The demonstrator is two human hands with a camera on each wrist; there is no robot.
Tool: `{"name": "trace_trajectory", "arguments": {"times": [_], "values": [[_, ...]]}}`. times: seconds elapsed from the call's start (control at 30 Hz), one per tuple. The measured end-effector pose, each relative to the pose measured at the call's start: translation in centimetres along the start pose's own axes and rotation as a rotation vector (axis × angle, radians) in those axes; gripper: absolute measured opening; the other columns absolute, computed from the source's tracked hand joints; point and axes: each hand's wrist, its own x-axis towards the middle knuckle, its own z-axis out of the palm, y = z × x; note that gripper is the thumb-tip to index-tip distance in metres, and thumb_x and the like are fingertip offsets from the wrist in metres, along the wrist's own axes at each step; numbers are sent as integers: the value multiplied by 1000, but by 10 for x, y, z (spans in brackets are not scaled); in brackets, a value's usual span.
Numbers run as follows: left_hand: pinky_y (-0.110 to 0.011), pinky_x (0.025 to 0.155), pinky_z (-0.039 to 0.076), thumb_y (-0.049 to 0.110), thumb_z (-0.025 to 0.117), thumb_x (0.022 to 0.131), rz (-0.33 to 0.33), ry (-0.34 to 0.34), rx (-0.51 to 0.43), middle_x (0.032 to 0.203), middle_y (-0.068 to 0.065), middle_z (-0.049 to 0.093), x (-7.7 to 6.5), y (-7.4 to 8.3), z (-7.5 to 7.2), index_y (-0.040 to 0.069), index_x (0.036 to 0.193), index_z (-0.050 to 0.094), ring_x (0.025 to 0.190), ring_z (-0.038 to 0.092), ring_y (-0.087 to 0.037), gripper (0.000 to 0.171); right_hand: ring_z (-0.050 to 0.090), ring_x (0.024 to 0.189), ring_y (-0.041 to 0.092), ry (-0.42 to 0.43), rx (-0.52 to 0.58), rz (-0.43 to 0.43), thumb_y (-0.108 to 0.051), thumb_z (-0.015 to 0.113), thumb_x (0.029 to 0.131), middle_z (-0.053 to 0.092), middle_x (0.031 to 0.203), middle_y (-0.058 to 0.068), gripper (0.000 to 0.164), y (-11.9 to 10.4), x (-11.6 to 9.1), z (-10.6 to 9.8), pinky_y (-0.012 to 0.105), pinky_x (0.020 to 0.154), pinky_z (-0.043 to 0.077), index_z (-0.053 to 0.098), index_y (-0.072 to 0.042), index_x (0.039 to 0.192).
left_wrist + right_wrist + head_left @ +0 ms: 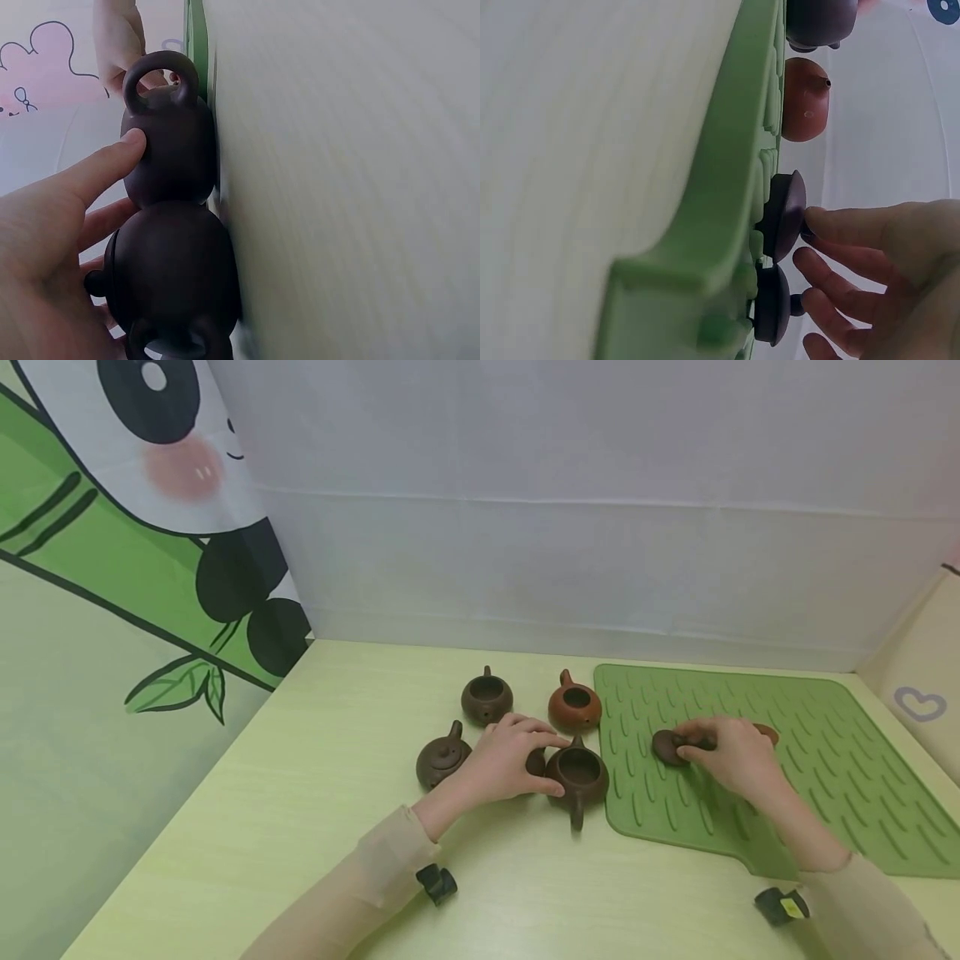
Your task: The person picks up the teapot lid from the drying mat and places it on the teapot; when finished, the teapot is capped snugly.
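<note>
My left hand (510, 760) holds an open dark brown teapot (581, 781) between thumb and fingers, its handle towards me and its lid off. In the left wrist view the thumb lies on this teapot (169, 150), and a lidded dark teapot (176, 262) stands beside it under the palm. Over the green mat (675, 810) my right hand (738, 756) pinches the knob of a dark teapot lid (667, 748). The right wrist view shows that lid (786, 217) slightly tilted at the mat. A second dark lid (771, 304) lies beside it, near the other fingers.
Left of my left hand stands a lidded dark teapot (441, 762). Farther back are an open dark teapot (486, 700) and an open reddish-brown teapot (575, 706). A reddish lid (768, 732) shows partly behind my right hand. A white cloth (570, 577) hangs along the table's back edge.
</note>
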Motion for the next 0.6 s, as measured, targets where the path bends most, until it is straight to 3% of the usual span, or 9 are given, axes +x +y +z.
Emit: {"name": "trace_trajectory", "arguments": {"times": [0.17, 0.4, 0.6], "values": [[-50, 104, 42, 55, 78, 77, 1, 1, 1, 140, 4, 59, 0, -1, 1, 32, 134, 61, 133, 48, -27, 63, 68, 87, 29, -39, 58, 5, -15, 72, 89, 73, 95, 12, 23, 4, 5, 1, 34, 65, 50, 72, -6, 110], [-51, 104, 42, 54, 78, 78, -2, 1, -5, 140, 4, 59, 0, 0, 1, 32, 134, 62, 132, 48, -27, 63, 65, 88, 18, -111, 138, -18, -15, 69, 92, 70, 95, 8, 24, 17, 13, 1, 31, 72, 48, 69, -7, 114], [-51, 103, 43, 54, 78, 77, 0, 5, -11, 139, 3, 59, -1, 1, 0, 32, 134, 62, 131, 48, -27, 63, 59, 81, 6, -157, 178, -44, -18, 70, 92, 68, 96, 6, 25, 27, 15, -2, 24, 68, 48, 69, -8, 115]]}}
